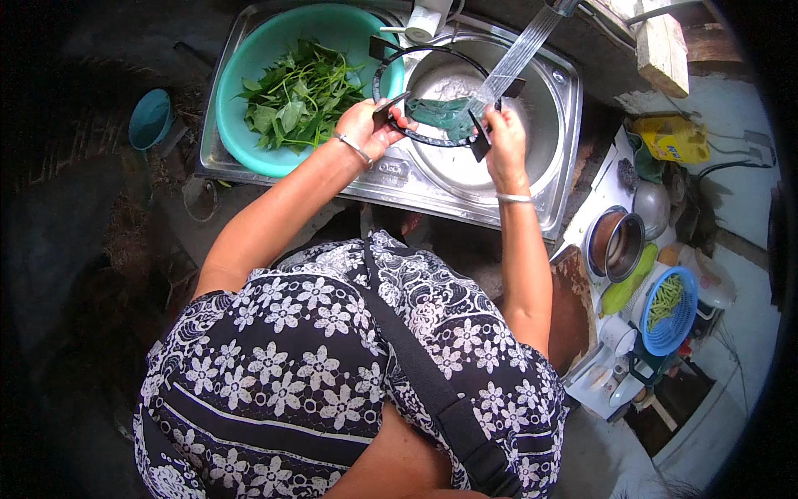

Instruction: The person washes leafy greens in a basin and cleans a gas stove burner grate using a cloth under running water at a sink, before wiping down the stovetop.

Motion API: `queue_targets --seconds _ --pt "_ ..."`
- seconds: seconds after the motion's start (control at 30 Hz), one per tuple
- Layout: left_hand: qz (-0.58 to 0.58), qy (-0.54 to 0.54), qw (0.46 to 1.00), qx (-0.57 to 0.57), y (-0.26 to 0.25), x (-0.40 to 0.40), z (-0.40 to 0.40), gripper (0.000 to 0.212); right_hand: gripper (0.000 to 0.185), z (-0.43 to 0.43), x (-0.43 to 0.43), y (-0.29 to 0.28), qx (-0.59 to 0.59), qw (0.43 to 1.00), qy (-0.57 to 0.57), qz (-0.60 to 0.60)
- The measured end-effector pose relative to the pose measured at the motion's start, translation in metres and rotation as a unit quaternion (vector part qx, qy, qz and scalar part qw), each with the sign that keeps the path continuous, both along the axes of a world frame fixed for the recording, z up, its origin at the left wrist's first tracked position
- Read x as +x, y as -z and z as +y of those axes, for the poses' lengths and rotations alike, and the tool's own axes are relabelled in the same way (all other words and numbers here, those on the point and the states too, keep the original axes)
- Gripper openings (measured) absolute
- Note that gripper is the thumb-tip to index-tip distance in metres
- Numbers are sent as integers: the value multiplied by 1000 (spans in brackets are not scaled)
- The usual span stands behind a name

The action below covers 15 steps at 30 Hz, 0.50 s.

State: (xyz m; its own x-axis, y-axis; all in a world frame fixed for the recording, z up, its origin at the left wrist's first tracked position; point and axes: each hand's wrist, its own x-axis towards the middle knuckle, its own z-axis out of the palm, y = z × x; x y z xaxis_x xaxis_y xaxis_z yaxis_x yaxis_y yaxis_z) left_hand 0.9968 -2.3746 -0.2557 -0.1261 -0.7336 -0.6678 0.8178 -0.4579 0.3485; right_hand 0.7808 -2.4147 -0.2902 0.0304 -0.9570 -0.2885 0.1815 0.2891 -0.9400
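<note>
Both hands hold a round black metal pan support, a ring with upright prongs, above the right basin of a stainless steel sink. My left hand grips the ring's left side by a prong, its fingers under the rim. My right hand is closed round the ring's right side, beside another prong. Running water falls onto the ring near my right hand. A wet dark green cloth shows through the ring; whether a hand touches it, I cannot tell.
A green plastic basin with leafy greens sits in the sink's left side. At the right, a counter holds a metal pot, a long green gourd, a blue basket of green beans and a yellow container.
</note>
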Motion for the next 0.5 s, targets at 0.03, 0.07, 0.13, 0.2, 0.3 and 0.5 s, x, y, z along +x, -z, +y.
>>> queue_targets --seconds 0.03,0.07,0.13,0.2,0.3,0.5 --pt "-14 0 1000 0 -3 -4 0 27 18 -4 -1 -11 -11 998 -2 59" --pt "-14 -8 1000 2 -3 -8 -2 26 21 -14 -5 -6 4 999 13 48" --pt "-10 -14 1000 -3 -2 -10 -6 24 28 -27 -9 -11 76 997 18 7" --pt "-5 -30 1000 6 -1 -17 -8 23 27 -31 -11 3 65 996 36 -57" --pt "-3 -58 998 36 3 -29 -12 22 28 -19 -13 7 62 976 46 -202" --pt "56 -102 992 46 13 -42 -18 16 29 30 19 -6 1 965 111 -237"
